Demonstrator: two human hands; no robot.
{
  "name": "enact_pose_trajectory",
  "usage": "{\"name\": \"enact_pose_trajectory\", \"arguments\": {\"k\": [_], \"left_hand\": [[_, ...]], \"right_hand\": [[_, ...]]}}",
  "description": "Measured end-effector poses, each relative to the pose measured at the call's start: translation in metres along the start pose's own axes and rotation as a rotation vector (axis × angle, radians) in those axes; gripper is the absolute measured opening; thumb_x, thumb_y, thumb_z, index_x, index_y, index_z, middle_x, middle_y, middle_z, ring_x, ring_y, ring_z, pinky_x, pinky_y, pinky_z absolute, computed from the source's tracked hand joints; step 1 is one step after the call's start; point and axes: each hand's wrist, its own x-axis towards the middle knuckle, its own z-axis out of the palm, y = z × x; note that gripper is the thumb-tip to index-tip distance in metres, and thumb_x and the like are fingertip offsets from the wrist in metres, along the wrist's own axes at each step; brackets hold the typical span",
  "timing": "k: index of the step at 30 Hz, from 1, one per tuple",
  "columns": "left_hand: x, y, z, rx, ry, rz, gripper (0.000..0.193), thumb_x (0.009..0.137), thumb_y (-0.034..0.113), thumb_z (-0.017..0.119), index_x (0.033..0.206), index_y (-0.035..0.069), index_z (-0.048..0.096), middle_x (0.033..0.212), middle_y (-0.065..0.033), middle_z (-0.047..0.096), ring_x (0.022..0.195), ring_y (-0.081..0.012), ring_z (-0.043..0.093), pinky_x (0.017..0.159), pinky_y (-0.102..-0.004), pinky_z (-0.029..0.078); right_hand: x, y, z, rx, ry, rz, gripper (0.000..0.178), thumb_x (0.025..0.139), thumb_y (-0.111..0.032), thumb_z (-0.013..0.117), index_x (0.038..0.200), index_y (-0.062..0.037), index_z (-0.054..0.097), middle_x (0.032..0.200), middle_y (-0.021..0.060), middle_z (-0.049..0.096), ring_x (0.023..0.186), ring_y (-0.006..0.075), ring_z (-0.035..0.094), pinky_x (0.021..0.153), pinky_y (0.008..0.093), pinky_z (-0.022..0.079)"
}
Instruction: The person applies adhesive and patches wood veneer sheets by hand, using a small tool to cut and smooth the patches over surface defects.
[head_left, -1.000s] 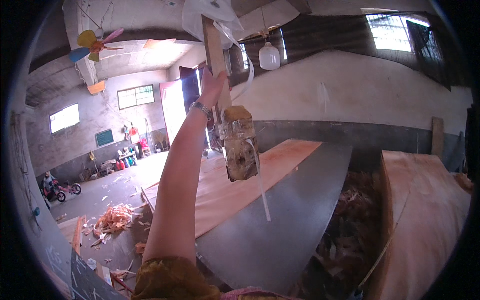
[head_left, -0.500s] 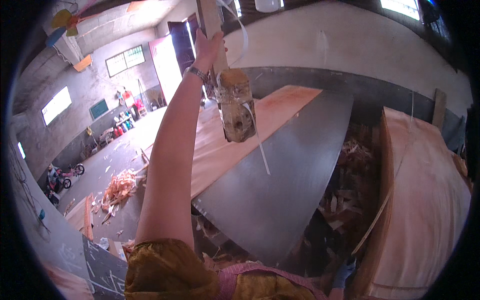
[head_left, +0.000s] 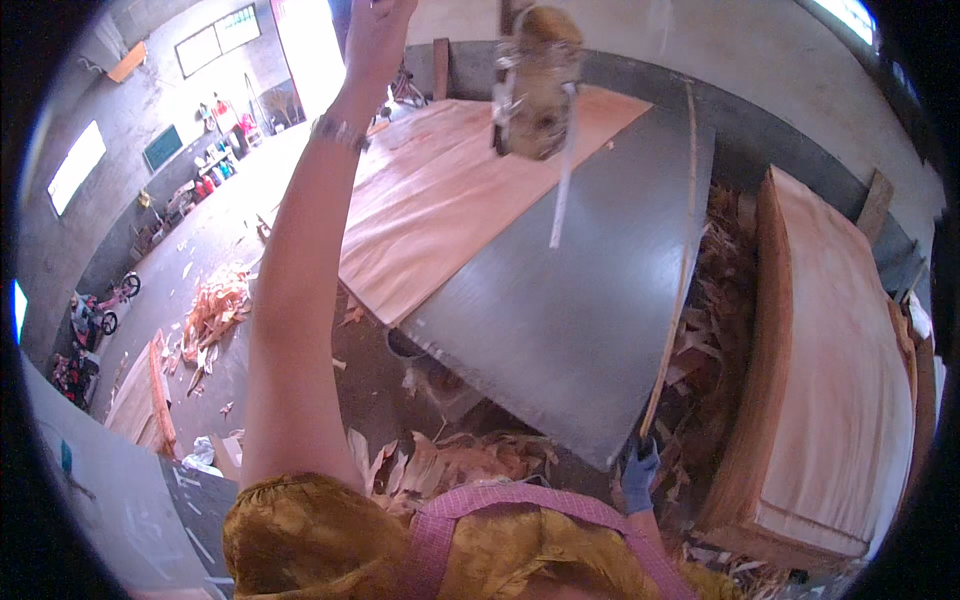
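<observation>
My bare left hand (head_left: 378, 45), a bracelet at its wrist, is raised to the upper edge, where its fingers are mostly cut off. To its right, apart from it, hangs a brownish block wrapped in clear plastic (head_left: 540, 95), with a white strip (head_left: 561, 205) dangling below; it is slightly blurred. Low on the right, my right hand (head_left: 638, 475), in a blue-grey glove, is closed round the lower end of a long thin stick (head_left: 672, 340). The stick slants up along the right edge of a grey, smooth-topped table (head_left: 540, 330).
Thin wood veneer sheets (head_left: 440, 190) lie across the table's far left side. On the right stands a tall stack of veneer (head_left: 845, 380). Veneer scraps (head_left: 460, 465) litter the floor before me, and another heap (head_left: 215, 310) lies to the left.
My left hand has come off the post above the wrapped block and moved up and left. The block has shifted up and right in view. My right hand and the stick have come further into view.
</observation>
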Motion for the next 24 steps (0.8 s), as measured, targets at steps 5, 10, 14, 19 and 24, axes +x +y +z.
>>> {"name": "enact_pose_trajectory", "arguments": {"k": [5, 10, 14, 19, 24], "left_hand": [[-0.181, -0.126, -0.119, 0.043, -0.222, -0.371, 0.045, 0.099, 0.035, 0.048, 0.132, 0.005, 0.044, 0.122, -0.0084, 0.058, 0.11, -0.0182, 0.054, 0.094, -0.0345, 0.044], [-0.379, -0.191, -0.181, -0.341, -0.591, -1.186, 0.047, 0.098, 0.039, 0.051, 0.13, 0.004, 0.049, 0.116, -0.0093, 0.06, 0.099, -0.0202, 0.062, 0.081, -0.0314, 0.051], [-0.464, -0.223, -0.19, -0.708, -0.682, -1.584, 0.059, 0.097, 0.046, 0.051, 0.137, 0.003, 0.042, 0.129, -0.0155, 0.053, 0.11, -0.0248, 0.059, 0.086, -0.036, 0.052], [-0.48, -0.292, -0.228, -0.808, -0.574, -1.823, 0.05, 0.097, 0.044, 0.051, 0.124, 0.002, 0.05, 0.099, -0.0098, 0.065, 0.079, -0.0167, 0.065, 0.066, -0.0288, 0.055], [-0.439, -0.384, -0.289, -0.49, -0.754, -1.749, 0.036, 0.096, 0.042, 0.054, 0.089, 0.007, 0.057, 0.063, 0.0002, 0.056, 0.042, -0.0106, 0.048, 0.037, -0.0254, 0.038]], "right_hand": [[-0.033, -0.05, 0.167, 0.355, -0.112, 0.202, 0.014, 0.092, -0.02, 0.066, 0.084, -0.0124, 0.057, 0.062, -0.0054, 0.047, 0.049, 0.0056, 0.042, 0.044, 0.0236, 0.035], [-0.037, -0.077, 0.342, 0.307, -0.229, 0.215, 0.015, 0.093, -0.024, 0.064, 0.084, -0.0143, 0.057, 0.061, -0.0063, 0.046, 0.049, 0.0048, 0.042, 0.043, 0.0231, 0.033], [-0.053, -0.072, 0.461, -0.096, -0.387, 0.055, 0.019, 0.094, -0.022, 0.06, 0.103, -0.0046, 0.061, 0.076, 0.0067, 0.061, 0.065, 0.0166, 0.056, 0.058, 0.0335, 0.046], [-0.064, -0.066, 0.569, -0.419, -0.51, -0.35, 0.055, 0.091, -0.038, 0.058, 0.132, -0.0025, 0.048, 0.101, 0.0258, 0.061, 0.094, 0.0395, 0.061, 0.083, 0.0481, 0.048], [-0.008, -0.086, 0.674, -0.842, -0.314, -0.252, 0.095, 0.082, -0.056, 0.063, 0.142, 0.0073, 0.026, 0.12, 0.0326, 0.05, 0.104, 0.0444, 0.055, 0.085, 0.05, 0.047]]}}
